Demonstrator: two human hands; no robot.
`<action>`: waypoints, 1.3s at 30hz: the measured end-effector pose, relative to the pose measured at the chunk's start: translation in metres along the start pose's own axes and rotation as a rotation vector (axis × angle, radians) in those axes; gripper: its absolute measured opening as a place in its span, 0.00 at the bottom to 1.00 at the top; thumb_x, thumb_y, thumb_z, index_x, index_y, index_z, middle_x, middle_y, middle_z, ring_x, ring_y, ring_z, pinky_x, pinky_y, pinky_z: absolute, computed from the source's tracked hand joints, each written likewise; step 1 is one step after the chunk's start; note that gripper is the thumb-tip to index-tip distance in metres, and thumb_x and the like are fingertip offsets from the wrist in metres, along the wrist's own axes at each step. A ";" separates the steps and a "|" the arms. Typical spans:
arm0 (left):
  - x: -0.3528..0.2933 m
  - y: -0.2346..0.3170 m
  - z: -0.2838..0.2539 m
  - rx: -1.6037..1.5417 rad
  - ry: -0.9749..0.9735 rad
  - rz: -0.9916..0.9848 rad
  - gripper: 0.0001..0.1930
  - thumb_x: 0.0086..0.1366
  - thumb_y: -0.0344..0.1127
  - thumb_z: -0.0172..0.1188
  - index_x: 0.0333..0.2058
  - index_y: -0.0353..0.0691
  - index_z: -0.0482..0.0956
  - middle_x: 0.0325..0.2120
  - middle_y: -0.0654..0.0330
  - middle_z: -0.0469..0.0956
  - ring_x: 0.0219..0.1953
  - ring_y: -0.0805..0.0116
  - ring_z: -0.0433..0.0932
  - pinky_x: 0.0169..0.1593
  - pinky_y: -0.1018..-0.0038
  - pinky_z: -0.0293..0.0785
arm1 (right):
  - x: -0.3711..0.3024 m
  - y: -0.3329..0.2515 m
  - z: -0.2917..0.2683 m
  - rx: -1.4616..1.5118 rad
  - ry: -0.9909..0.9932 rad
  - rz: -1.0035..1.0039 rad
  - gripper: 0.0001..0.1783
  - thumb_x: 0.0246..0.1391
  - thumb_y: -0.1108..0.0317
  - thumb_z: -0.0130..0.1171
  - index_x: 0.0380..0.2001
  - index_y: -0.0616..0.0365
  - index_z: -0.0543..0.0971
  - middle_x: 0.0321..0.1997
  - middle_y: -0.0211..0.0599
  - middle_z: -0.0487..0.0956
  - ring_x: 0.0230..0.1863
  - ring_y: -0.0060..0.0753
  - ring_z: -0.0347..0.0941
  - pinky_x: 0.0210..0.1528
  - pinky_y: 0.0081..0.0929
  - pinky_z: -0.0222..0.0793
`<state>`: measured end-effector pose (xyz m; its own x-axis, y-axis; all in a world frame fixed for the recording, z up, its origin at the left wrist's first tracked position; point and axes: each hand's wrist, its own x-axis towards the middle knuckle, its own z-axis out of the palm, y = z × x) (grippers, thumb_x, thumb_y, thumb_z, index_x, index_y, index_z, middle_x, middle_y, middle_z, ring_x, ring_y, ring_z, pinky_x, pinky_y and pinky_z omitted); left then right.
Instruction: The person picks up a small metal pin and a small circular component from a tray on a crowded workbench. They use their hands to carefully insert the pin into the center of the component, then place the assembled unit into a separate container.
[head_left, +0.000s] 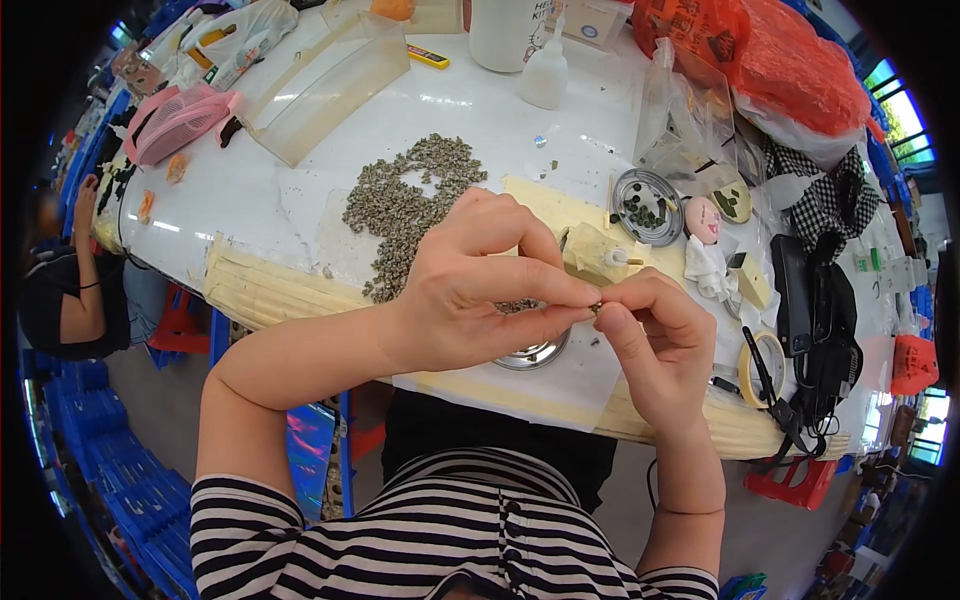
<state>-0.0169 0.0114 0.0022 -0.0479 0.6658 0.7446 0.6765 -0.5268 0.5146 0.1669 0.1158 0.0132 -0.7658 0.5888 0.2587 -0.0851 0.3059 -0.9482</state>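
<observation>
A white table point(262, 208) carries everything, its near edge padded with cream-coloured strips. At its far right lies a bulky red plastic bag point(800, 80). A broad pile of small grey-green pieces point(390, 207) spreads left of the middle, partly hidden by the left hand point(465, 280), which reaches across level with the right hand point(662, 345). A white squeeze bottle point(543, 80) stands toward the far side. Beyond the right hand sits a round metal dish point(662, 236) with dark green bits; just left of that dish is a cream block point(598, 254). Another shiny dish point(537, 358) shows partly under the left hand. Smallest is a tiny dark piece point(597, 307), between the two hands: the fingers of each are pinched nearly closed, tips meeting around it.
</observation>
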 end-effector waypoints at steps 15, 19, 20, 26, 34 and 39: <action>0.001 0.000 -0.001 0.074 0.038 -0.023 0.13 0.44 0.25 0.73 0.31 0.44 0.86 0.25 0.69 0.77 0.27 0.73 0.71 0.35 0.74 0.60 | 0.003 -0.003 -0.003 -0.422 0.133 -0.480 0.12 0.43 0.78 0.71 0.35 0.60 0.86 0.24 0.34 0.79 0.23 0.25 0.68 0.24 0.21 0.60; 0.000 -0.001 -0.002 0.066 0.044 -0.020 0.13 0.44 0.25 0.73 0.31 0.44 0.86 0.25 0.69 0.77 0.27 0.73 0.71 0.35 0.75 0.60 | 0.002 -0.004 0.001 -0.435 0.114 -0.433 0.13 0.43 0.78 0.70 0.36 0.60 0.86 0.23 0.34 0.79 0.23 0.26 0.68 0.25 0.21 0.61; 0.000 -0.001 -0.002 0.062 0.048 -0.021 0.13 0.44 0.25 0.73 0.31 0.44 0.86 0.25 0.69 0.77 0.27 0.73 0.71 0.35 0.75 0.60 | 0.002 -0.003 0.001 -0.417 0.112 -0.416 0.13 0.43 0.77 0.70 0.36 0.60 0.86 0.24 0.34 0.79 0.23 0.26 0.68 0.25 0.21 0.61; -0.001 -0.001 -0.002 0.048 0.036 -0.018 0.13 0.45 0.25 0.74 0.32 0.44 0.86 0.26 0.69 0.77 0.28 0.74 0.71 0.35 0.75 0.60 | 0.002 -0.001 0.001 -0.296 0.078 -0.302 0.10 0.48 0.76 0.68 0.37 0.61 0.86 0.24 0.33 0.79 0.24 0.23 0.68 0.26 0.19 0.62; 0.000 0.001 -0.001 0.028 0.003 0.015 0.14 0.45 0.27 0.74 0.33 0.46 0.87 0.27 0.70 0.76 0.29 0.74 0.72 0.36 0.75 0.60 | -0.001 0.001 0.002 0.030 -0.005 0.006 0.05 0.53 0.74 0.66 0.34 0.63 0.84 0.27 0.30 0.79 0.25 0.18 0.67 0.28 0.18 0.62; 0.000 0.001 -0.001 0.056 0.002 0.034 0.15 0.44 0.27 0.74 0.33 0.47 0.86 0.27 0.71 0.76 0.29 0.74 0.72 0.36 0.74 0.60 | 0.000 0.000 0.001 -0.087 0.040 -0.112 0.05 0.49 0.76 0.69 0.30 0.62 0.83 0.26 0.30 0.79 0.24 0.18 0.67 0.26 0.18 0.62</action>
<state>-0.0168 0.0106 0.0031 -0.0259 0.6472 0.7619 0.7176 -0.5186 0.4650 0.1665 0.1154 0.0134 -0.7286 0.5759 0.3708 -0.1119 0.4339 -0.8940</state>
